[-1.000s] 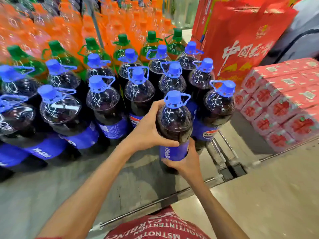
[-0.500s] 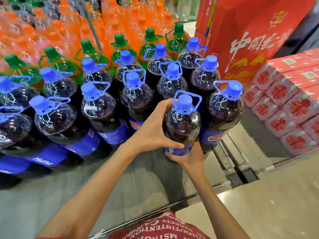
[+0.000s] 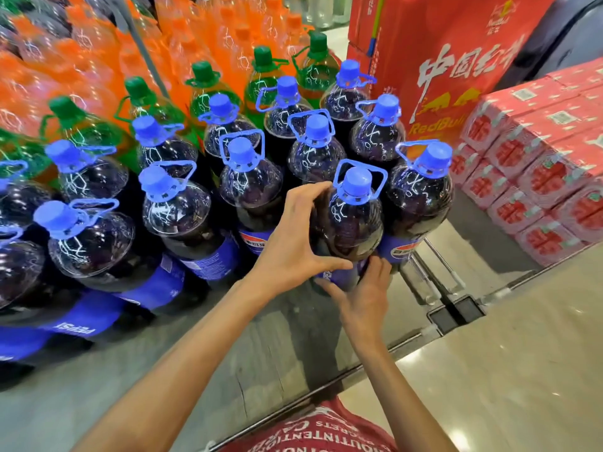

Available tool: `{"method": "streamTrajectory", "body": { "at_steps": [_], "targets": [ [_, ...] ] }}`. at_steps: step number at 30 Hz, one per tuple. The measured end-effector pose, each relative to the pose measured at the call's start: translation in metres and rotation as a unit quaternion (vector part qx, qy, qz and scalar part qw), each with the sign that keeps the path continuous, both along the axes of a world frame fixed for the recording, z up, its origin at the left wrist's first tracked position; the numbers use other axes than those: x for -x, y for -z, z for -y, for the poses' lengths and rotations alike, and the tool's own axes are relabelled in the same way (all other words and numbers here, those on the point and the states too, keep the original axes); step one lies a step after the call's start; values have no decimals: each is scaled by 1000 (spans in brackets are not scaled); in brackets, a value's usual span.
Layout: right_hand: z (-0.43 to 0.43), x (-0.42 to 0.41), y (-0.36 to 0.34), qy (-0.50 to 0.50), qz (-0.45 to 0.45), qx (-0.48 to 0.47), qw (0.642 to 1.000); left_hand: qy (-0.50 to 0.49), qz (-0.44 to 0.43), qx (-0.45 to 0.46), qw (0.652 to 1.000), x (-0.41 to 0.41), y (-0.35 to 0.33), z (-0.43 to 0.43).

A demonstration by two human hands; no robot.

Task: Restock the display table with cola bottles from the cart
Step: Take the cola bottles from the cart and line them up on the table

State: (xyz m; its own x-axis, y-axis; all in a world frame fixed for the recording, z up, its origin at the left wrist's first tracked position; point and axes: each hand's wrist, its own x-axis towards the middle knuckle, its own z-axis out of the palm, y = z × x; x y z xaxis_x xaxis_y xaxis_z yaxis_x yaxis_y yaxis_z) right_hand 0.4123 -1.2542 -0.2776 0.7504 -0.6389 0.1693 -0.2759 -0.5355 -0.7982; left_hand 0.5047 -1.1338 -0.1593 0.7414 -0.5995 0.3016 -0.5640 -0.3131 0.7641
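Observation:
A large cola bottle [image 3: 354, 220] with a blue cap and blue label stands at the front right of the display table [image 3: 195, 350], touching the bottles beside and behind it. My left hand [image 3: 290, 243] wraps its left shoulder, thumb across the front. Low on the blue label, my right hand [image 3: 365, 295] grips the bottle from the front. Several more cola bottles [image 3: 176, 207] stand in rows to the left and behind. The cart is out of view.
Green-capped bottles [image 3: 208, 89] and orange soda bottles [image 3: 75, 60] fill the back of the table. A red Red Bull carton stack [image 3: 450, 60] rises at the right, with pink shrink-wrapped packs [image 3: 538, 171] beside it. The table's metal edge [image 3: 430, 331] runs near my body.
The held bottle has slid farther back into the gap beside the right-hand bottle. Both hands stayed on it, and my view has moved closer.

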Motion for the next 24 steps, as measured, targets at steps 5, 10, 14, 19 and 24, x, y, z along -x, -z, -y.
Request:
{"method": "streamTrajectory", "body": {
  "at_steps": [5, 10, 14, 19, 24],
  "targets": [
    [0, -1, 2, 28, -21, 20, 999, -2, 4, 6, 1000, 0, 2, 4],
    [0, 0, 6, 19, -14, 31, 999, 3, 11, 0, 1000, 0, 3, 3],
    [3, 1, 6, 16, -14, -3, 1000, 1, 18, 3, 1000, -1, 6, 3],
    [0, 0, 4, 28, -6, -39, 999, -4, 13, 4, 1000, -2, 7, 3],
    [-1, 3, 0, 11, 3, -59, 998, -21, 6, 3, 1000, -3, 12, 0]
  ]
}}
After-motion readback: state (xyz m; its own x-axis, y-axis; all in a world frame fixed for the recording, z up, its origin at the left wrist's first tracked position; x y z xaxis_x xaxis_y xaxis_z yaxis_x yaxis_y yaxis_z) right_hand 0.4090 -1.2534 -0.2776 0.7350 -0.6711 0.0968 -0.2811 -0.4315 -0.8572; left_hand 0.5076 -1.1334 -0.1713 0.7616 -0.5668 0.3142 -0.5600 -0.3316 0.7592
